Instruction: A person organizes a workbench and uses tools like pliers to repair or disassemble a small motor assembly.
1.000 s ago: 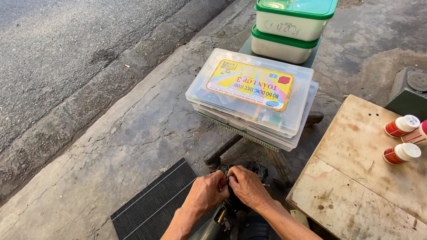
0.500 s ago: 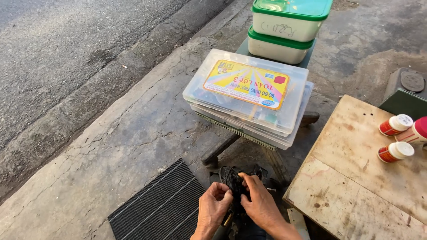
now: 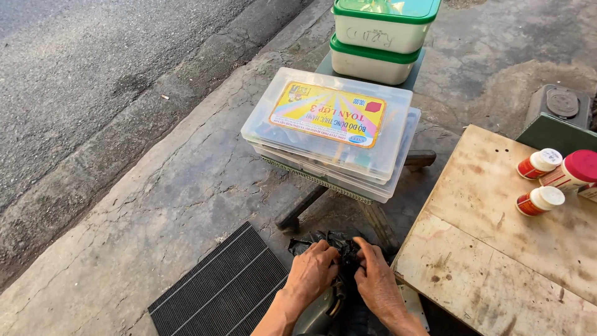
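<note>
Left hand [image 3: 314,270] and right hand [image 3: 375,280] side by side, fingers curled onto black crumpled bag [image 3: 323,242] on ground between ribbed black mat [image 3: 214,292] and worn wooden table [image 3: 497,249]; both hands closed on bag folds, contents hidden; clear plastic boxes [image 3: 329,134] stacked on low bench just above; risk: thin plastic may tear if pulled apart hard; elbow could knock red-and-white bottles [image 3: 540,200] at table's far edge.

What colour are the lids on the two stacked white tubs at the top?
Green lids on both white tubs, clearest in the head view.
</note>
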